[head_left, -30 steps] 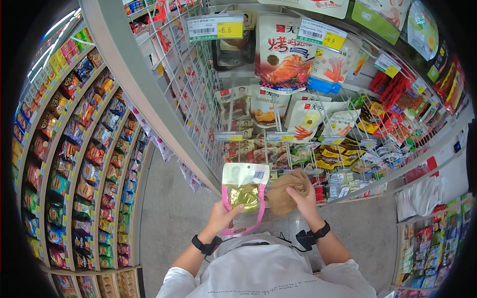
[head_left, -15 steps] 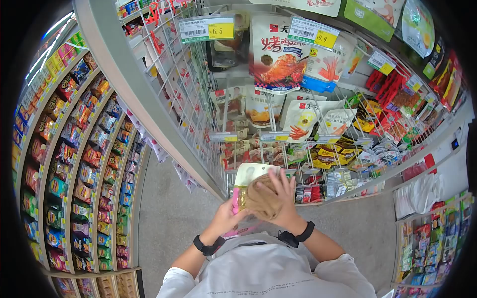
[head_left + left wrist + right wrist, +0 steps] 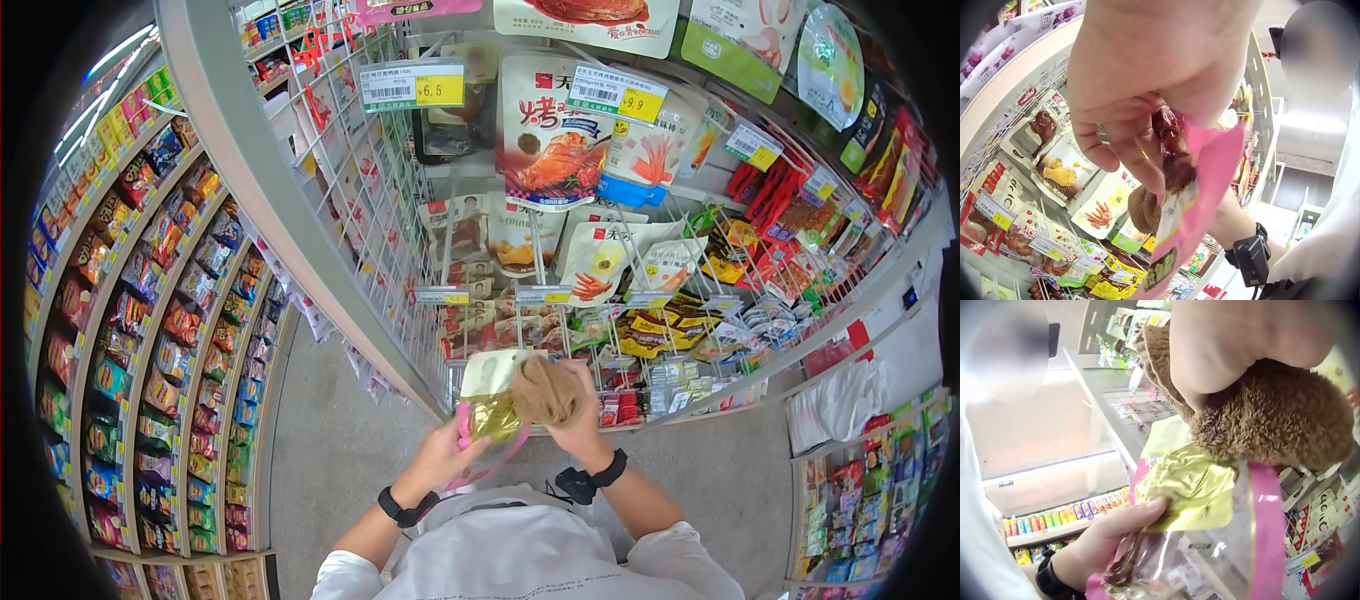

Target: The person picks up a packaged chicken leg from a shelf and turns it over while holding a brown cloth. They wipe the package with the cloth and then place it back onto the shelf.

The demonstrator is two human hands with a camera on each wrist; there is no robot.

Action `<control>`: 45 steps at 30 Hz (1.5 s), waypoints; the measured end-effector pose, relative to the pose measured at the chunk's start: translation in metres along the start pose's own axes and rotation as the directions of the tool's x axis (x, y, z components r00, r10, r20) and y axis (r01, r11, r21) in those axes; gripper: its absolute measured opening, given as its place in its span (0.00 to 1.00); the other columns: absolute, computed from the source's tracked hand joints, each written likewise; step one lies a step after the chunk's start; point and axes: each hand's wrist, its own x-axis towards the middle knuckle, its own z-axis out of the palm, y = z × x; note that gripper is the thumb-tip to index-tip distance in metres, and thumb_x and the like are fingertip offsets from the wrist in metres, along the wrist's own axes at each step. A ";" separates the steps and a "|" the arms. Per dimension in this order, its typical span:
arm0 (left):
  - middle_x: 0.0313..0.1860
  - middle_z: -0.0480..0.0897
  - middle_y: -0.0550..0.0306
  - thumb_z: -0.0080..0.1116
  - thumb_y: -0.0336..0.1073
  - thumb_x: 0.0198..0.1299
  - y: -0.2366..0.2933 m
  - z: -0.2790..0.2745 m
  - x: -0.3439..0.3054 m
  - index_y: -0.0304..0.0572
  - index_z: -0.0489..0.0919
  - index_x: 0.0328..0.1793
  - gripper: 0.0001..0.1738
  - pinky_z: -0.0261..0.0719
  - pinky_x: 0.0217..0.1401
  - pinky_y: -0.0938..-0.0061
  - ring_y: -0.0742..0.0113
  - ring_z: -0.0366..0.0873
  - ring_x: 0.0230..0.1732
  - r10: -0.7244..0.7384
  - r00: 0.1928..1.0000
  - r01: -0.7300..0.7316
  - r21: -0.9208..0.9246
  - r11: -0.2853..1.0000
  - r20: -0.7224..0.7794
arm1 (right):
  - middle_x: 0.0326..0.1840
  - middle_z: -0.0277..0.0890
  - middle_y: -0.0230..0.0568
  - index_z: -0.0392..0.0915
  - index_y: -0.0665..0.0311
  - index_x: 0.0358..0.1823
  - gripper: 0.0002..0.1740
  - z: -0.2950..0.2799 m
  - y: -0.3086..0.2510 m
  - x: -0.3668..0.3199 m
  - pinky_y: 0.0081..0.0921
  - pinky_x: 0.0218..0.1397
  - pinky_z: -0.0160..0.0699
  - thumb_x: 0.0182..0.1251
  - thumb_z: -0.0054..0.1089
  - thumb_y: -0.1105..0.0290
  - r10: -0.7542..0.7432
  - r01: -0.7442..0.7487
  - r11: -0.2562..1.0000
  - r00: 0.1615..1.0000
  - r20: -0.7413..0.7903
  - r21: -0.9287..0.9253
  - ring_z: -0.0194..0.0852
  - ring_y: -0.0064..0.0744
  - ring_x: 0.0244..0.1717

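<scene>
My left hand [image 3: 444, 459] grips the left side of a pink-edged snack packet [image 3: 489, 412], thumb on its gold front. In the left wrist view the left hand [image 3: 1154, 81] has its fingers behind the packet [image 3: 1188, 212], where dark brown food shows through. My right hand [image 3: 583, 420] holds a bunched brown fluffy cloth [image 3: 545, 388] beside the packet's upper right. Seen from the right wrist, the cloth [image 3: 1272, 415] touches the packet's [image 3: 1197, 494] top part under the right hand [image 3: 1241, 344], whose fingertips are hidden.
Ahead, a wire rack holds hanging snack packets [image 3: 556, 135] and price tags [image 3: 415, 87]. A grey shelf post [image 3: 290, 200] stands left of it. Further left are curved shelves of bagged snacks [image 3: 165, 330]; white plastic bags [image 3: 840, 400] hang at the right.
The right hand with the cloth came left over the packet's front, then drew back to its right side. The packet has tilted a little, still in the left hand.
</scene>
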 end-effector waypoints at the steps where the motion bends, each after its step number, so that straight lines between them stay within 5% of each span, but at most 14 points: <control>1: 0.42 0.83 0.53 0.62 0.38 0.59 -0.002 0.003 0.001 0.35 0.72 0.60 0.25 0.77 0.47 0.73 0.70 0.80 0.41 -0.002 1.000 0.002 -0.001 1.000 -0.002 | 0.51 0.70 0.43 0.66 0.68 0.56 0.35 0.002 -0.007 -0.004 0.30 0.58 0.71 0.46 0.75 0.74 -0.143 0.142 0.985 0.990 -0.003 -0.100 0.71 0.35 0.55; 3: 0.48 0.82 0.53 0.62 0.34 0.58 -0.013 0.008 0.003 0.36 0.70 0.62 0.26 0.76 0.51 0.73 0.71 0.78 0.48 0.051 0.998 -0.047 -0.123 0.991 0.033 | 0.54 0.70 0.42 0.75 0.65 0.51 0.31 0.011 -0.024 -0.008 0.40 0.55 0.69 0.42 0.73 0.65 -0.383 0.374 0.911 0.924 -0.015 -0.174 0.70 0.49 0.53; 10: 0.54 0.79 0.54 0.60 0.28 0.57 -0.040 0.010 0.010 0.36 0.68 0.64 0.27 0.74 0.56 0.72 0.70 0.76 0.53 0.130 0.985 -0.157 -0.286 0.945 -0.111 | 0.67 0.63 0.45 0.78 0.47 0.53 0.26 0.015 -0.009 -0.018 0.47 0.66 0.62 0.48 0.68 0.62 -0.557 0.630 0.723 0.775 0.299 -0.283 0.64 0.53 0.64; 16: 0.53 0.79 0.53 0.61 0.28 0.55 -0.010 0.004 0.003 0.35 0.68 0.63 0.28 0.75 0.55 0.72 0.69 0.76 0.52 0.122 0.991 -0.130 -0.354 0.926 -0.046 | 0.65 0.65 0.46 0.81 0.43 0.51 0.21 0.025 0.009 -0.025 0.52 0.68 0.60 0.54 0.61 0.69 -0.273 0.281 0.940 0.960 0.068 -0.192 0.61 0.55 0.66; 19: 0.51 0.80 0.53 0.62 0.29 0.55 -0.022 0.003 0.005 0.36 0.69 0.63 0.27 0.75 0.54 0.72 0.69 0.77 0.51 0.156 0.988 -0.157 -0.175 0.972 -0.017 | 0.61 0.67 0.47 0.81 0.43 0.51 0.21 0.011 0.004 -0.022 0.52 0.67 0.61 0.54 0.62 0.69 -0.550 0.602 0.701 0.798 0.246 -0.382 0.62 0.55 0.64; 23: 0.48 0.81 0.53 0.63 0.32 0.56 -0.014 0.004 0.008 0.36 0.70 0.62 0.27 0.76 0.51 0.72 0.70 0.79 0.47 0.195 0.980 -0.199 -0.150 0.968 -0.040 | 0.56 0.69 0.47 0.80 0.44 0.52 0.23 0.007 0.001 -0.014 0.52 0.65 0.63 0.51 0.66 0.67 -0.583 0.636 0.672 0.770 0.258 -0.379 0.64 0.55 0.61; 26: 0.45 0.82 0.53 0.63 0.35 0.56 -0.011 0.002 0.008 0.39 0.71 0.62 0.27 0.77 0.48 0.72 0.67 0.80 0.43 0.177 0.984 -0.177 -0.103 0.979 -0.009 | 0.57 0.67 0.49 0.77 0.50 0.54 0.30 0.008 0.007 -0.011 0.48 0.63 0.65 0.45 0.73 0.61 -0.552 0.559 0.758 0.824 0.126 -0.336 0.65 0.54 0.61; 28: 0.43 0.82 0.52 0.63 0.36 0.56 -0.010 0.004 0.009 0.40 0.71 0.62 0.27 0.78 0.46 0.71 0.66 0.81 0.41 0.169 0.986 -0.168 -0.060 0.984 0.014 | 0.59 0.64 0.50 0.73 0.57 0.56 0.33 0.009 0.007 -0.010 0.41 0.63 0.67 0.43 0.73 0.72 -0.334 0.305 0.928 0.935 -0.116 -0.212 0.65 0.51 0.60; 33: 0.39 0.83 0.49 0.64 0.38 0.55 -0.015 0.009 0.008 0.41 0.72 0.60 0.26 0.79 0.44 0.69 0.55 0.83 0.38 0.184 0.983 -0.184 0.001 0.983 -0.017 | 0.59 0.64 0.47 0.70 0.57 0.58 0.33 0.007 -0.013 0.000 0.38 0.64 0.66 0.48 0.71 0.73 -0.290 0.263 0.949 0.945 -0.151 -0.175 0.64 0.47 0.62; 36: 0.41 0.83 0.47 0.64 0.38 0.55 -0.024 0.013 0.014 0.41 0.72 0.61 0.27 0.79 0.44 0.68 0.51 0.83 0.40 0.255 0.967 -0.256 -0.049 0.966 -0.018 | 0.61 0.66 0.46 0.78 0.52 0.54 0.27 0.014 -0.012 -0.002 0.46 0.67 0.61 0.48 0.70 0.67 -0.348 0.343 0.931 0.937 -0.022 -0.124 0.64 0.48 0.63; 38: 0.42 0.83 0.46 0.63 0.37 0.55 -0.024 0.013 0.018 0.41 0.72 0.61 0.26 0.79 0.43 0.67 0.50 0.83 0.41 0.336 0.940 -0.335 0.027 0.942 -0.061 | 0.61 0.67 0.42 0.80 0.42 0.52 0.21 0.012 -0.026 -0.004 0.52 0.68 0.59 0.53 0.64 0.64 -0.609 0.685 0.664 0.729 0.314 -0.300 0.63 0.48 0.64; 40: 0.42 0.83 0.45 0.63 0.37 0.56 -0.019 0.013 0.018 0.41 0.71 0.61 0.26 0.79 0.43 0.66 0.49 0.83 0.41 0.414 0.905 -0.405 0.105 0.908 -0.096 | 0.63 0.67 0.42 0.80 0.35 0.52 0.20 0.015 -0.023 -0.005 0.57 0.68 0.58 0.55 0.61 0.58 -0.612 0.696 0.642 0.718 0.332 -0.321 0.63 0.48 0.65; 43: 0.38 0.83 0.46 0.62 0.37 0.55 -0.004 0.010 0.011 0.41 0.71 0.60 0.25 0.79 0.40 0.65 0.48 0.83 0.38 0.330 0.937 -0.317 0.112 0.942 -0.119 | 0.63 0.67 0.45 0.80 0.42 0.53 0.24 0.010 -0.019 0.006 0.53 0.68 0.59 0.50 0.66 0.57 -0.618 0.668 0.665 0.744 0.255 -0.334 0.63 0.49 0.64; 45: 0.34 0.82 0.47 0.62 0.36 0.55 -0.002 0.009 0.004 0.41 0.72 0.58 0.24 0.79 0.38 0.64 0.47 0.82 0.34 0.122 0.992 -0.122 0.020 0.992 0.025 | 0.62 0.66 0.49 0.79 0.49 0.53 0.31 0.007 -0.013 0.014 0.51 0.67 0.60 0.42 0.73 0.55 -0.516 0.487 0.823 0.857 -0.024 -0.292 0.64 0.51 0.63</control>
